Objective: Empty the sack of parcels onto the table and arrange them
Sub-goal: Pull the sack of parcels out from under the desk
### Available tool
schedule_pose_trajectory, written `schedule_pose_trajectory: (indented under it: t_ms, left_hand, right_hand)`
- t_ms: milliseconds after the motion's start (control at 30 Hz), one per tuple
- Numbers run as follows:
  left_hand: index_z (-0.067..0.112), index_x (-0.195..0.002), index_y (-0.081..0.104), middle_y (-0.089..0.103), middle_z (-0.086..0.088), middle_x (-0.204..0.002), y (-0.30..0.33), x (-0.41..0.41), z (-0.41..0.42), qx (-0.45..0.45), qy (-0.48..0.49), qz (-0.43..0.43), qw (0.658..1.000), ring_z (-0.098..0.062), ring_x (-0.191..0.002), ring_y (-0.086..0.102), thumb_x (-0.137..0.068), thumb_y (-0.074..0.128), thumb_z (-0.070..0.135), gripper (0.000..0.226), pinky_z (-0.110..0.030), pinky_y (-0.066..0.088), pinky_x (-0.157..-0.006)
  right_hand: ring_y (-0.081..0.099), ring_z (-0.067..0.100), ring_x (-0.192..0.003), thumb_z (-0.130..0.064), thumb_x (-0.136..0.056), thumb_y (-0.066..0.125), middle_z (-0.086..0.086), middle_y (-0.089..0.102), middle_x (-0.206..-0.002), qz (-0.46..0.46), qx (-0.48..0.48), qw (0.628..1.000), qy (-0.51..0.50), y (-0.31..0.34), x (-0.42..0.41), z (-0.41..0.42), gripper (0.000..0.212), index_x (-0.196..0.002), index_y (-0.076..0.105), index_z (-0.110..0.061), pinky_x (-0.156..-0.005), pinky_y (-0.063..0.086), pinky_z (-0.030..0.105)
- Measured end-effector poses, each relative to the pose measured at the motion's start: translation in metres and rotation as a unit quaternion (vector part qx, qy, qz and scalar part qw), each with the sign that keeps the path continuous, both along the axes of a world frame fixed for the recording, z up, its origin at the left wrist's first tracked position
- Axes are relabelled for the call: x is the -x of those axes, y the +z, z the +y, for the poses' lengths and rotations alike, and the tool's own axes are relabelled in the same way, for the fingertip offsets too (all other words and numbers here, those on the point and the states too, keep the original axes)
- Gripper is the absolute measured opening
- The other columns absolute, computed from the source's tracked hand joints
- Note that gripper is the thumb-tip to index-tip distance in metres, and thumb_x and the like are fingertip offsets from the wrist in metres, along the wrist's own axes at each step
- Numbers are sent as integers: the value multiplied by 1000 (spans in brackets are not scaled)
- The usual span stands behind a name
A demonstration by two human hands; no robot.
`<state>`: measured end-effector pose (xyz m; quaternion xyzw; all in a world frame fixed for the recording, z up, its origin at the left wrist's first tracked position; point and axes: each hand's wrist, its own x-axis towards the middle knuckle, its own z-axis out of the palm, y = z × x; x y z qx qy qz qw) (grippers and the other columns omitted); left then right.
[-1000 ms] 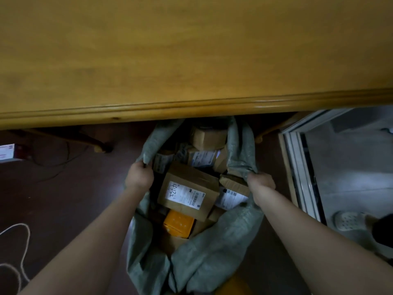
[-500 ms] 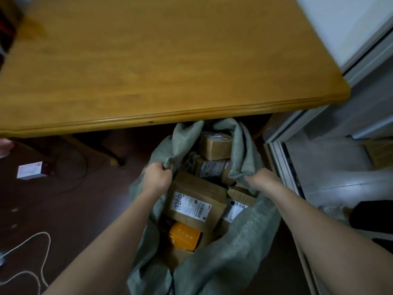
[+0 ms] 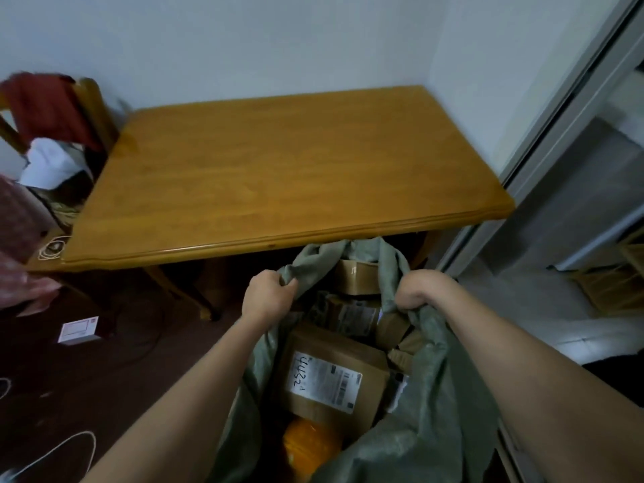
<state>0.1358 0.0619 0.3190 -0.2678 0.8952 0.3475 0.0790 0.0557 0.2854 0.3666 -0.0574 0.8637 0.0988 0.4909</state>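
A grey-green sack (image 3: 432,395) stands open on the floor just in front of the wooden table (image 3: 278,169). My left hand (image 3: 266,296) grips the sack's left rim. My right hand (image 3: 423,289) grips the right rim. Inside lie several cardboard parcels. The biggest parcel (image 3: 334,374) shows a white label with handwritten digits. A small brown box (image 3: 359,277) sits at the far side of the opening, and an orange parcel (image 3: 310,444) lies lower down.
A wooden chair (image 3: 59,116) draped with red cloth stands at the table's left end. A small white box (image 3: 78,330) and white cables (image 3: 69,444) lie on the dark floor at left. A sliding door frame (image 3: 543,134) rises at right.
My view has risen, so the whole tabletop and the wall behind it now show. Both hands have lifted the sack's rim higher, close to the table's near edge.
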Motion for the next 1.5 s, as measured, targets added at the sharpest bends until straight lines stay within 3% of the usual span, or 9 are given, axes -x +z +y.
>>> schedule_pose_trajectory:
  t_ms: [100, 267, 433, 567, 733, 867, 1067, 1267, 1500]
  left_hand:
    - [12, -57, 44, 45, -2, -56, 21, -9, -6, 4, 19, 9, 1000, -19, -52, 45, -91, 60, 33, 43, -27, 32, -48]
    - [10, -60, 44, 43, -5, -58, 53, -18, -13, -34, 48, 54, 997, -23, -56, 45, -89, 63, 34, 42, -30, 31, -52]
    - [10, -58, 48, 47, -3, -57, 106, -15, -20, -48, 80, 136, 986, -23, -57, 49, -88, 62, 30, 38, -30, 33, -51]
    - [11, -58, 48, 48, -4, -57, 149, -14, -27, -37, 98, 170, 980, -24, -58, 50, -87, 61, 31, 38, -30, 36, -54]
    - [12, -56, 48, 51, -4, -58, 209, -5, -36, -59, 118, 255, 958, -23, -57, 50, -86, 59, 29, 37, -32, 40, -56]
    - [13, -52, 40, 42, -3, -53, 256, 4, -49, -21, 122, 312, 942, -22, -54, 44, -86, 58, 29, 42, -33, 34, -54]
    - [13, -51, 39, 40, -2, -51, 291, 28, -63, 7, 152, 342, 927, -21, -53, 42, -87, 57, 26, 42, -33, 34, -56]
    - [12, -55, 47, 45, -2, -56, 336, 73, -72, 10, 193, 392, 900, -17, -54, 45, -86, 57, 27, 36, -29, 34, -52]
    - [12, -52, 41, 39, -2, -53, 394, 112, -92, 39, 227, 436, 870, -17, -50, 39, -85, 57, 26, 40, -29, 30, -50]
  right_hand:
    - [42, 18, -72, -23, -103, 35, 14, 49, -108, -20, 27, 998, 44, 39, -20, -8, 44, -139, 43, 2, -73, 38, 26]
    - [47, 20, -91, -23, -104, 39, 4, 44, -106, -28, 41, 992, 115, 99, -42, -24, 32, -127, 54, -6, -60, 38, 20]
    - [52, 29, -113, -22, -100, 47, 15, 44, -140, 47, 95, 992, 64, 150, -51, -34, 44, -139, 43, -1, -79, 40, 31]
    - [54, 27, -89, -20, -97, 52, 11, 53, -107, 114, 129, 984, 55, 195, -52, -39, 29, -120, 55, -2, -74, 42, 34]
    - [53, 26, -90, -21, -94, 55, 8, 50, -104, 210, 174, 960, 61, 247, -47, -48, 17, -103, 56, -6, -73, 44, 34]
    - [57, 26, -84, -21, -89, 60, 7, 57, -97, 276, 207, 936, 60, 288, -35, -54, 19, -73, 61, -11, -72, 47, 32]
    - [62, 29, -84, -17, -86, 62, 13, 66, -104, 310, 242, 916, 75, 323, -8, -64, 21, -100, 70, -3, -71, 50, 32]
    - [59, 25, -65, -19, -83, 61, 8, 66, -84, 348, 293, 888, 66, 364, 45, -76, 13, -78, 65, -8, -57, 46, 28]
    - [58, 25, -64, -18, -84, 61, 7, 63, -77, 377, 372, 845, 73, 414, 92, -97, 11, -82, 66, -8, -60, 46, 26]
